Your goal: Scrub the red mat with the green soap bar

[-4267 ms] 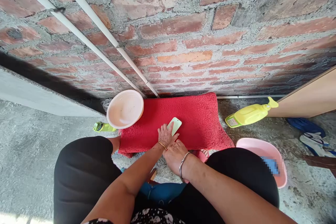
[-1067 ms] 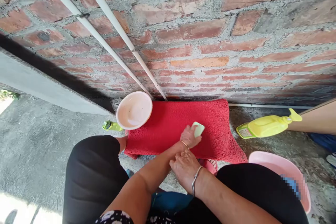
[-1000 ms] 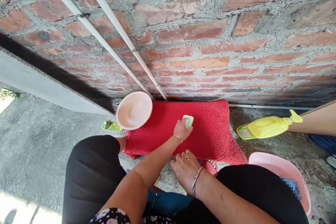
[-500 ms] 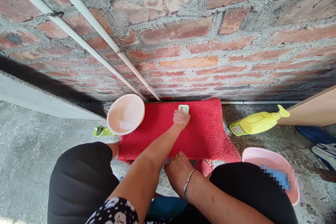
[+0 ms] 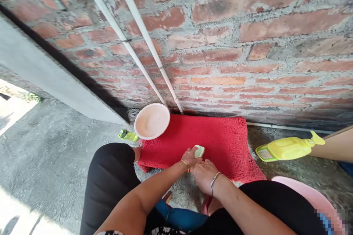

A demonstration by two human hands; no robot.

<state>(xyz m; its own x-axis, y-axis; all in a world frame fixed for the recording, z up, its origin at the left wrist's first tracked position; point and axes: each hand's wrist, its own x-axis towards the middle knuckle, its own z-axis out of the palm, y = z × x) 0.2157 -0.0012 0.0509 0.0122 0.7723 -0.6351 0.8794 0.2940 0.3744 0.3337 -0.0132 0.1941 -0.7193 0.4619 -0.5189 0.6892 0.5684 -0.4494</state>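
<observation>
My left hand [image 5: 191, 158] is closed around a small pale green block [image 5: 199, 151], which looks like a bar of soap or a brush; too little of it shows to say which. The block is pressed to a thick red mat [image 5: 179, 132], near its front edge. Just beside it, my right hand [image 5: 203, 175] grips the front edge of the mat with curled fingers; the fingertips are partly hidden. The two hands are close together, almost touching. A pale pink basin [image 5: 152, 122] sits at the mat's back left corner.
A brick wall [image 5: 215, 58] with white pipes [image 5: 138, 18] rises behind the mat. To the right stand a yellow detergent bottle [image 5: 286, 149] and a pink tub [image 5: 306, 191]. A green bottle [image 5: 128, 135] lies on the concrete floor at left, near a grey slab [image 5: 68, 80].
My left hand has drawn the block from the back of the mat toward me, up to my right hand. My right hand stays at the front edge. The view has turned left.
</observation>
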